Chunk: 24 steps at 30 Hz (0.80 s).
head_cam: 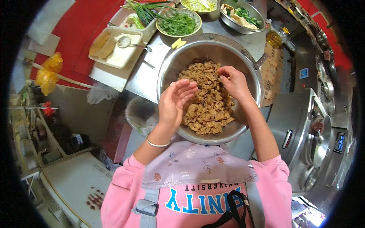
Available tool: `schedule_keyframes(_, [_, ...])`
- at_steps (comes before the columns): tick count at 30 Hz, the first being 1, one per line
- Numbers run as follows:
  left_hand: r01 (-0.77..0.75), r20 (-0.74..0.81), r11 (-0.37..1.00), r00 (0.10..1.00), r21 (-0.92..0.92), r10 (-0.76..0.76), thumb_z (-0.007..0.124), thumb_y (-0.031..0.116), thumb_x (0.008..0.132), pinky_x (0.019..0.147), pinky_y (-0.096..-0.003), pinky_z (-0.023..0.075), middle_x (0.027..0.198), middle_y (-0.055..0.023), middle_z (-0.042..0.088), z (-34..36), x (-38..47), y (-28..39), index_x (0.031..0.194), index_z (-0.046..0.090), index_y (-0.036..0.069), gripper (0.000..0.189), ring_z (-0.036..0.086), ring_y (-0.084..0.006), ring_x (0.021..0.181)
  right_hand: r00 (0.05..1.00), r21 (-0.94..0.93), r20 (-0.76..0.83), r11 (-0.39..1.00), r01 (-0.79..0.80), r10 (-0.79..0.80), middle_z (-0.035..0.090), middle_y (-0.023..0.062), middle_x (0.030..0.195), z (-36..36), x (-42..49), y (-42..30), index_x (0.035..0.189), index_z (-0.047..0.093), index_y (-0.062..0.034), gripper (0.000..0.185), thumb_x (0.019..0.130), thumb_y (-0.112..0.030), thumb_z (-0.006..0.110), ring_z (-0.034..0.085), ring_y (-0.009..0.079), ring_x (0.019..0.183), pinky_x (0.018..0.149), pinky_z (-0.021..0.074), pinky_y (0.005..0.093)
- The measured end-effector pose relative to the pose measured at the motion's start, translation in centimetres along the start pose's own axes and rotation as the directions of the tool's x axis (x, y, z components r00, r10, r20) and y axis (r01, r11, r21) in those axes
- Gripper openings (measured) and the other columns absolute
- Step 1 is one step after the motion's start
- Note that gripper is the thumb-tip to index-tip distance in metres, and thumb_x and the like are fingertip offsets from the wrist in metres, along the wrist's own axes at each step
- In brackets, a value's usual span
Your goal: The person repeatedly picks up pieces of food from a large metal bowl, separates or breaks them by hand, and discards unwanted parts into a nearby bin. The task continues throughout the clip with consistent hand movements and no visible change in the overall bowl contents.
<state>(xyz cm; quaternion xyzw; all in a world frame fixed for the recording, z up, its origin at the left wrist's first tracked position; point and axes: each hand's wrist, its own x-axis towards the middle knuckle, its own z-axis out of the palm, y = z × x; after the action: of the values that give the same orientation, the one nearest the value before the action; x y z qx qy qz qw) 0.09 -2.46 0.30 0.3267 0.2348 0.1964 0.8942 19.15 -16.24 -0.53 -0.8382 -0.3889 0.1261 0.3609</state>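
A large stainless steel bowl (171,67) stands before me, with a heap of small browned pieces of food (206,118), apparently meat, in it. Over the left part of the heap is my left hand (176,99), palm turned inward and fingers lightly curved, holding nothing. My right hand (235,84) reaches in over the right side, its thumb and fingertips bent close to the pieces. Whether a piece is pinched there, I cannot tell. Behind the bowl shows the edge of a round chopping board (211,36), and a riveted knife handle (261,60) juts out at right.
At back left, a spoon (125,42) rests in a tub of white powder (112,58). Farther back are a bowl of chopped greens (179,24) and a metal bowl (242,25) with leaves and pale sheets. Yellow slices (178,43) lie by the rim. A steel appliance (285,122) stands right.
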Motion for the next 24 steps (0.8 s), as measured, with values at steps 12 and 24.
schedule_keyframes(12, [0.037,-0.055,0.997,0.998,0.067,-0.033,0.045,0.026,0.098,0.078,-0.0334,0.0544,0.096,-0.0143,0.067,-0.2,0.0,-0.9,0.107,0.058,0.001,0.029,0.066,-0.0238,0.088,0.99,-0.302,0.142,0.951,0.066,-0.023,0.067,0.0167,0.092,0.3,1.4,0.3,0.098,0.07,-0.0081,0.018,0.082,-0.017,0.066,0.065,0.034,0.089,0.079,0.0518,0.045])
schedule_keyframes(24, [0.301,-0.109,0.927,0.937,-0.223,-0.331,0.045,0.028,0.096,0.071,-0.0349,0.0536,0.096,-0.0129,0.063,1.8,1.7,-1.8,0.099,0.059,0.004,0.028,0.063,-0.0252,0.084,0.992,0.113,0.016,0.986,0.124,-0.126,0.065,0.0162,0.091,-0.9,0.0,-3.0,0.093,0.07,-0.0058,0.021,0.082,-0.023,0.065,0.063,0.0338,0.092,0.083,0.0488,0.0425])
